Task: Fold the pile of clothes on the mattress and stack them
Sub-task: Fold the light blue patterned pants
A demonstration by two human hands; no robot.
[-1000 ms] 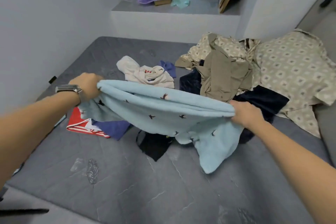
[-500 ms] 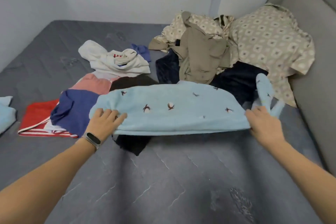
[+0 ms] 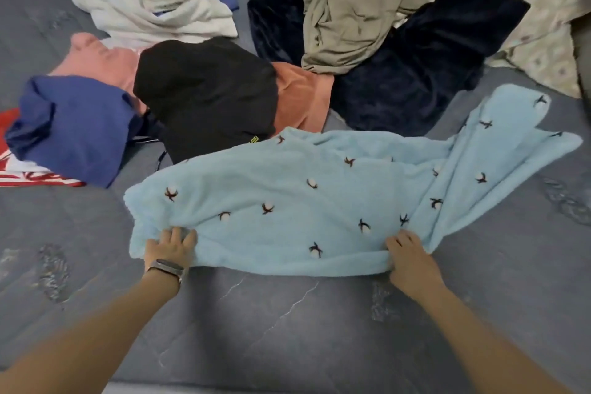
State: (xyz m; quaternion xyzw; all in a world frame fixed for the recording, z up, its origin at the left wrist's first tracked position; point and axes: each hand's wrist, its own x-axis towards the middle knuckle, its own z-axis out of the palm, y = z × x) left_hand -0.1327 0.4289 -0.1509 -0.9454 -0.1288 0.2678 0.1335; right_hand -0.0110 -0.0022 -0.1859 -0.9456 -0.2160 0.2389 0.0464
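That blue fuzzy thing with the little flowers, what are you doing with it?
A person is folding laundry on a grey mattress. Both hands are on the near edge of the light blue fleece garment, which lies spread flat: the left hand presses one end and the right hand grips the other. Behind it, a pile of unfolded clothes waits.

Dim, even indoor light, soft shadows, slight blur, wide-angle bending at edges.
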